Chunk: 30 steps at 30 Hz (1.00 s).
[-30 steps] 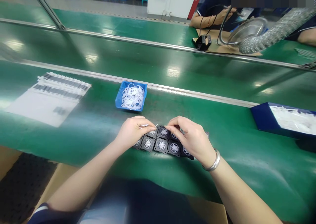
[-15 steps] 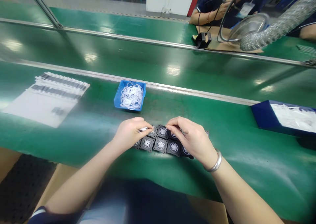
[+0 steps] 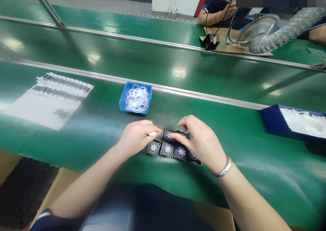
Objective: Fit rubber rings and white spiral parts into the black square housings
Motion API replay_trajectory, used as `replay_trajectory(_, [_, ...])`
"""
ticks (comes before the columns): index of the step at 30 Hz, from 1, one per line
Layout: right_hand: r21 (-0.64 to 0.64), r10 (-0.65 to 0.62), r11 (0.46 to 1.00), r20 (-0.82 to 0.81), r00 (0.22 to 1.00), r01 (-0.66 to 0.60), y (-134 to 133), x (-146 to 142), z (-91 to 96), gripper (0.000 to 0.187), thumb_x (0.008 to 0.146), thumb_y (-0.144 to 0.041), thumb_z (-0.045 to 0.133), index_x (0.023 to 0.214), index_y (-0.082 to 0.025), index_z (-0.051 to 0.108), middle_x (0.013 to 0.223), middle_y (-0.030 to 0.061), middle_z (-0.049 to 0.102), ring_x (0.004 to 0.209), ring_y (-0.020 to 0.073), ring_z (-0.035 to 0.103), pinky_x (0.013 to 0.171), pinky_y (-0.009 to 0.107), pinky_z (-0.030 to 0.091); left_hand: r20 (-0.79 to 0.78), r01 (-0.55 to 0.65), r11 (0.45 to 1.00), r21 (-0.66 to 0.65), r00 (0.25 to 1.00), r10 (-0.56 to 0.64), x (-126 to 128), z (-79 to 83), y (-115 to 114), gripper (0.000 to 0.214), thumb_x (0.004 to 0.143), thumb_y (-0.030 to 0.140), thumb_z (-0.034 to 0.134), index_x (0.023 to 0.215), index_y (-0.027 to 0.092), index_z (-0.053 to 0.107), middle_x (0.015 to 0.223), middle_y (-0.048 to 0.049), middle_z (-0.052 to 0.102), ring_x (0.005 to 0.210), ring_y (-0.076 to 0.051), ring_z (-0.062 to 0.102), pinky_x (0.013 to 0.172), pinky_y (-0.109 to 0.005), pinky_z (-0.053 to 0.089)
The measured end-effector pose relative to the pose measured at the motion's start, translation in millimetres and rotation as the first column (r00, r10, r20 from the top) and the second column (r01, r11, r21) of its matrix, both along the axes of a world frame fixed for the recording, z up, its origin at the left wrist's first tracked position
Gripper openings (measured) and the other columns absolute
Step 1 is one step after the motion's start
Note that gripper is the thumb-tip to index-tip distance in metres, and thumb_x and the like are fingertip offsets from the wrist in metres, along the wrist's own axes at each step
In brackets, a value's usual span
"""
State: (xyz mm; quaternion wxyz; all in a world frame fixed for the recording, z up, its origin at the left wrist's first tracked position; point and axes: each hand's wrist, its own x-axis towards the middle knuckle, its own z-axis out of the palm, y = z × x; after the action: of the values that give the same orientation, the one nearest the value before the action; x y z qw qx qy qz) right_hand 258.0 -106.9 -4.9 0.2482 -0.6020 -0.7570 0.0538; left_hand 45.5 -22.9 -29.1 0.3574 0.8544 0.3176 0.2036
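Two rows of square black parts (image 3: 167, 149) with white swirl-bladed discs in them lie on the green bench in front of me. My left hand (image 3: 137, 136) is closed in a pinch on several small white pieces (image 3: 152, 134), over the left end of the rows. Over the back row, my right hand (image 3: 200, 141) has thumb and index finger apart, with nothing visible between them. Its thumb tip is at the disc of a back-row part (image 3: 168, 135), and the hand covers some parts on the right.
A blue tray (image 3: 123, 102) of white rings stands behind the parts. On the left lies a white sheet (image 3: 33, 110) with strips on it; at right is a dark blue box (image 3: 271, 120) of white pieces. Across the metal rail, a co-worker's arm (image 3: 212, 18) shows near a silver duct hose (image 3: 282, 37).
My right hand's thumb and index finger have spread from a pinch, the index finger lifting away. My left hand keeps its pinch on the white pieces. The view has shifted slightly.
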Motion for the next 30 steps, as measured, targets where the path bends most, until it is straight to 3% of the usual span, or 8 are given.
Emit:
replay_trajectory(4, [0.039,-0.062,0.997,-0.07,0.996,0.065,-2,2,7.0,0.015,0.096,-0.034,0.056,0.1,-0.02,0.053,0.085,0.0045,0.057,0.077,0.0178,0.055,0.074,0.033,0.046,0.013,-0.044,0.996,-0.076,0.999,0.045,-8,3.6,1,0.032,0.089,0.029,0.063,0.12,0.026,0.069,0.093,-0.0031,0.069,0.081,-0.017,0.06,0.072,-0.027,0.044])
replay_trajectory(8, [0.007,-0.017,1.0,-0.194,0.981,0.019,0,-11,12.0,0.012,0.096,-0.029,0.055,0.104,-0.02,0.056,0.09,0.0051,0.058,0.078,0.0169,0.055,0.075,0.034,0.048,0.105,-0.158,0.925,-0.345,0.973,0.205,-16,17.6,-1,0.032,0.096,0.034,0.049,0.122,0.023,0.065,0.076,-0.0007,0.058,0.069,-0.015,0.051,0.068,-0.027,0.043])
replay_trajectory(14, [-0.137,0.099,0.974,-0.462,0.881,-0.18,12,-46,14.4,0.021,0.097,-0.03,0.055,0.116,-0.023,0.06,0.097,0.0052,0.062,0.084,0.0163,0.059,0.077,0.032,0.052,0.303,0.059,0.741,-0.669,0.932,0.199,-20,23.2,-10,0.039,0.101,0.039,0.04,0.136,0.023,0.046,0.075,0.0014,0.05,0.058,-0.011,0.039,0.052,-0.023,0.032])
replay_trajectory(18, [-0.146,0.038,0.98,-0.513,0.858,-0.131,18,-59,13.4,0.013,0.096,-0.032,0.056,0.103,-0.023,0.063,0.094,0.0044,0.062,0.083,0.0162,0.059,0.074,0.03,0.051,0.389,0.123,0.635,-0.763,0.872,0.298,-24,19.9,-9,0.029,0.098,0.038,0.049,0.119,0.02,0.055,0.071,0.0017,0.053,0.051,-0.007,0.032,0.047,-0.021,0.024])
replay_trajectory(22, [-0.143,0.014,0.984,-0.512,0.859,-0.101,16,-67,10.8,0.009,0.094,-0.029,0.058,0.091,-0.021,0.062,0.087,0.0034,0.059,0.077,0.0156,0.056,0.069,0.029,0.048,0.459,0.145,0.546,-0.825,0.735,0.499,-25,18.2,-4,0.016,0.096,0.03,0.055,0.103,0.016,0.058,0.07,0.0014,0.058,0.046,-0.003,0.031,0.045,-0.018,0.025])
replay_trajectory(24, [-0.158,0.049,0.976,-0.502,0.863,-0.148,16,-73,9.0,0.008,0.094,-0.027,0.058,0.092,-0.022,0.063,0.086,0.0032,0.058,0.077,0.0154,0.056,0.069,0.029,0.047,0.483,0.174,0.5,-0.849,0.642,0.596,-25,17.9,-3,0.012,0.096,0.027,0.055,0.099,0.015,0.058,0.079,-0.002,0.065,0.057,-0.005,0.051,0.055,-0.018,0.04])
replay_trajectory(26, [-0.162,0.062,0.974,-0.486,0.872,-0.159,16,-80,7.0,0.01,0.093,-0.027,0.059,0.101,-0.023,0.064,0.085,0.0027,0.057,0.075,0.0151,0.055,0.069,0.029,0.048,0.503,0.216,0.474,-0.854,0.575,0.645,-24,18.2,-5,0.011,0.097,0.025,0.053,0.098,0.015,0.058,0.094,-0.006,0.07,0.086,-0.012,0.065,0.077,-0.024,0.05])
replay_trajectory(30, [-0.161,0.026,0.981,-0.457,0.889,-0.111,24,-93,3.1,0.011,0.09,-0.026,0.064,0.099,-0.022,0.065,0.086,0.0028,0.06,0.07,0.0142,0.055,0.066,0.029,0.049,0.523,0.271,0.459,-0.846,0.585,0.62,-19,20.0,-13,0.013,0.1,0.028,0.05,0.101,0.017,0.057,0.116,-0.009,0.069,0.114,-0.02,0.063,0.095,-0.034,0.049])
